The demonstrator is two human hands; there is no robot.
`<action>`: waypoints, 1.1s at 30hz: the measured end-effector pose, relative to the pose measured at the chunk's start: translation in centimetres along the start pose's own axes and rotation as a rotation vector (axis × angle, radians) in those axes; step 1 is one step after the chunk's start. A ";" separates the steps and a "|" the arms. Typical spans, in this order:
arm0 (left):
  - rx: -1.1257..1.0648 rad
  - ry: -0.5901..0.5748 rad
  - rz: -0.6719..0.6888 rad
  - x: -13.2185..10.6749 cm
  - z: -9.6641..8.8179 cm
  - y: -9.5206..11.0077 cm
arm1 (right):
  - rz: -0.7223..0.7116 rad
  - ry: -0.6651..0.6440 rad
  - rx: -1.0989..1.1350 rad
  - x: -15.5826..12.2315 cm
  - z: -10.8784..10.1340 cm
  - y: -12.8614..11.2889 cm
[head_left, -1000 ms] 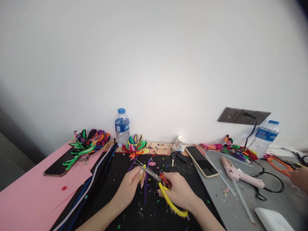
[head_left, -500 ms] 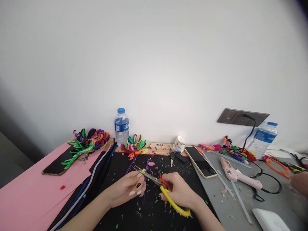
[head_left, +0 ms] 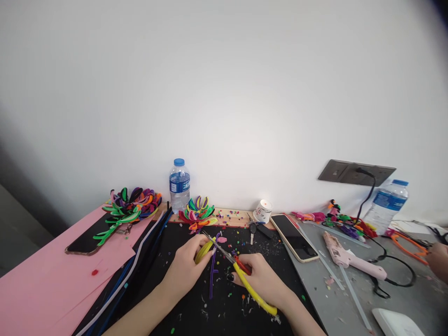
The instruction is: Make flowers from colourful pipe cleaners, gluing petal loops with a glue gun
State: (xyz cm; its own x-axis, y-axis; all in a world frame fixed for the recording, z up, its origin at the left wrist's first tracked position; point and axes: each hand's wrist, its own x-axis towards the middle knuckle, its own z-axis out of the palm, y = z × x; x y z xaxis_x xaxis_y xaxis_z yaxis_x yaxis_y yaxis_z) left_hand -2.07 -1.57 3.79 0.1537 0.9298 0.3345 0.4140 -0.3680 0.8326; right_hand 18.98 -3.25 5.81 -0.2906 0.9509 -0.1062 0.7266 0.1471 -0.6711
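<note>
My left hand pinches a yellow pipe-cleaner loop between thumb and fingers. Scissors with yellow and red handles are in my right hand, its fingers wrapped round them. The blades point up and left and meet the tip of the yellow loop; whether they are closed I cannot tell. Under the blades a purple pipe-cleaner stem lies on the black mat, with a small pink piece near its top. Just behind my left hand sits a bunch of multicoloured pipe-cleaner loops.
A water bottle, white cup, key and phone stand or lie behind. At right are a pink glue gun with a cord and another person's hand. Pink sheets lie left; coloured snippets litter the mat.
My left hand has turned so its back faces up, and the yellow loop shows more. The scissors stay at its tip. The whole view has shifted slightly.
</note>
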 end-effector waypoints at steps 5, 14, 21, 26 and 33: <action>0.211 0.048 0.175 0.2 -0.2 -0.7 | 0.013 0.006 -0.011 -0.1 0.6 0.1; 0.352 0.040 0.211 0.4 -0.4 -0.8 | 0.052 0.001 0.005 0.0 1.0 0.2; 0.300 0.123 0.308 0.4 -0.2 -1.5 | 0.062 0.023 -0.022 0.1 1.2 0.6; 0.121 0.067 0.193 0.6 -0.5 -0.7 | 0.056 0.014 -0.054 0.1 1.0 0.5; -0.426 -0.126 -0.189 1.1 -0.7 0.1 | 0.023 0.001 -0.078 0.1 0.5 0.6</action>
State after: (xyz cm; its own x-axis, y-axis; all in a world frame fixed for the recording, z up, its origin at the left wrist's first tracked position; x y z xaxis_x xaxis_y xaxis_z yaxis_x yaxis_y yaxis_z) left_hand -2.49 -0.57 4.53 0.2301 0.9650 0.1260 0.0451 -0.1399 0.9891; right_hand 19.08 -3.19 4.97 -0.2730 0.9545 -0.1201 0.7791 0.1461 -0.6096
